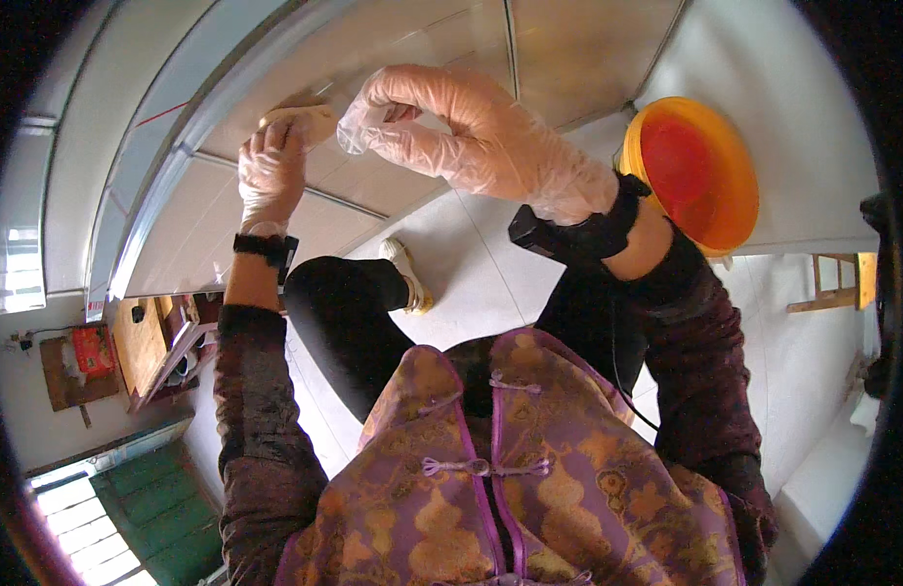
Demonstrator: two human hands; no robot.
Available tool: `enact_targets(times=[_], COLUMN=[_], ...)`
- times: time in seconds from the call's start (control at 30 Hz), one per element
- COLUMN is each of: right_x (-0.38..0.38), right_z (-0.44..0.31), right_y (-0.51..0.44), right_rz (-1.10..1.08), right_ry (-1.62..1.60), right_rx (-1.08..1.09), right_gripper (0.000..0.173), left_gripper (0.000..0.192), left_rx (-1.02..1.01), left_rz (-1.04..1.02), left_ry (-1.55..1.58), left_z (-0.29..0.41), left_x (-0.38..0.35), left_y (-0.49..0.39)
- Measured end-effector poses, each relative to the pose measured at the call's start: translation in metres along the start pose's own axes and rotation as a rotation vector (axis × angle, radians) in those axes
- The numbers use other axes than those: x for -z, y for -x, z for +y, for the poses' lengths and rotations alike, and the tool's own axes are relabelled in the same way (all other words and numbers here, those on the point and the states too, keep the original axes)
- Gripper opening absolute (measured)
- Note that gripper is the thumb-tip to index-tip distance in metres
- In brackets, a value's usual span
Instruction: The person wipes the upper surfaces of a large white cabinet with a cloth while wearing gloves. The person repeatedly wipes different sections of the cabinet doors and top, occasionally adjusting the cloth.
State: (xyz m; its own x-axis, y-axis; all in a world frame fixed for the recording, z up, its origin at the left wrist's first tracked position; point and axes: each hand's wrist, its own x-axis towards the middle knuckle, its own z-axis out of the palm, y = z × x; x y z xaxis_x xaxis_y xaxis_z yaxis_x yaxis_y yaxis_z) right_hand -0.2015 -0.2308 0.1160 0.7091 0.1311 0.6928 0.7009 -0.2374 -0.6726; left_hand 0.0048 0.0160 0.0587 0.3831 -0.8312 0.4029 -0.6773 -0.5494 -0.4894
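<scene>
Both my hands wear clear plastic gloves, with black straps at the wrists. My left hand, at the upper left, is closed on a pale yellowish cloth or pad against a beige panel door. Just right of it is my right hand, its fingers curled and the thumb and fingertips close together, near the same panels. Whether anything small is between those fingertips cannot be made out. A loose glove tip hangs from them.
A yellow bucket with a red inside stands at the upper right by a white wall. A metal edge runs along the top of the panels. Wooden furniture is at the left, and a wooden frame at the right.
</scene>
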Motion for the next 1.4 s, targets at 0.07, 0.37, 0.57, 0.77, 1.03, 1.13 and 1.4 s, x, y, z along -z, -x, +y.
enact_targets(times=[0.07,0.37,0.57,0.77,1.03,1.13,1.4], right_x=[0.004,0.048,0.064,0.074,0.078,0.077,0.066], right_z=[0.026,0.086,0.076,0.097,0.092,0.099,0.087], right_y=[0.009,0.066,0.083,0.064,0.067,0.062,0.062], right_rz=[0.102,0.355,0.611,0.408,0.37,0.359,0.583], right_ry=[-0.121,-0.419,-0.452,-0.64,-0.622,-0.726,-0.88], right_rx=[-0.128,-0.456,-0.478,-0.144,-0.321,-0.249,-0.343], right_gripper=[0.025,0.026,0.021,0.02,0.031,0.03,0.015], left_gripper=[0.041,0.044,0.043,0.035,0.043,0.039,0.04], left_rx=[-0.004,-0.102,-0.352,-0.502,-0.375,-0.264,-0.481], left_rz=[0.104,0.069,-0.22,-0.291,-0.136,0.001,-0.204], left_ry=[0.054,-0.028,0.013,0.023,0.146,0.215,0.2], left_z=[0.001,0.025,0.084,0.127,0.106,0.104,0.177], left_x=[-0.005,-0.048,-0.103,-0.148,-0.108,-0.087,-0.145], left_y=[0.003,0.016,0.022,0.039,0.003,-0.027,-0.038])
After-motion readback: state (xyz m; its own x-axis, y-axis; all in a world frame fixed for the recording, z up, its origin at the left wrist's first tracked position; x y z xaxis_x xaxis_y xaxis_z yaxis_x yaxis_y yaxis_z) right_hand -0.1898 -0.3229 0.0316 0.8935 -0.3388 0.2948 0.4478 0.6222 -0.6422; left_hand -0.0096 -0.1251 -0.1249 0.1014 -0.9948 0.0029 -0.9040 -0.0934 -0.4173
